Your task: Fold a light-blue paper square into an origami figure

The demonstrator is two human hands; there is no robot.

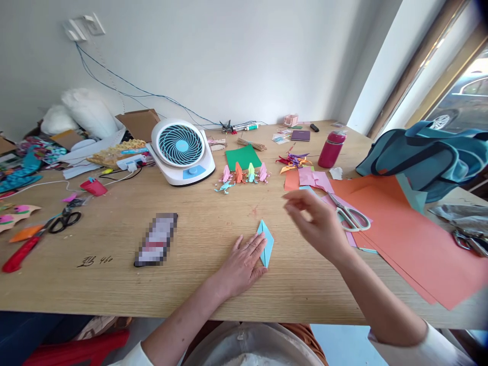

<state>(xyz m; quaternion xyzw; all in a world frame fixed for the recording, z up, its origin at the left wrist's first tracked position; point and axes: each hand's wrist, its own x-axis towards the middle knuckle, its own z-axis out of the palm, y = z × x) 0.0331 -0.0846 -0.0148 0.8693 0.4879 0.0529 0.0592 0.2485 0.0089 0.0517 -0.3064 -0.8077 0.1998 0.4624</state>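
1. A white fan (181,145) with blue blades stands on the wooden surface (206,218); the places below are given from it, as the wearer sees them.
2. The light blue folded paper (270,243), a narrow diamond with a crease along its length, lies on the surface to the right of the fan and nearer the wearer.
3. The left hand (244,264) is spread palm down, fingers straight and resting on the left part of this paper, grasping nothing.
4. The right hand (318,223) is raised farther right of the fan, fingers loosely bent and thumb apart from them; nothing shows in its hold.
5. Just right of the fan, four small paper figures (263,172) in pink, orange and green stand in a row, with a blue figure (224,187) in front. A green sheet (242,156) lies behind the row.
6. Well to the right of the fan, white-handled scissors (343,208) rest on coloured paper beside large orange sheets (412,244). A dark pink bottle (331,150) and a teal bag (400,152) are also on that side.
7. Left of the fan sits a red cup (93,187); a pixelated, dark-edged object (157,239) lies in front of the fan.
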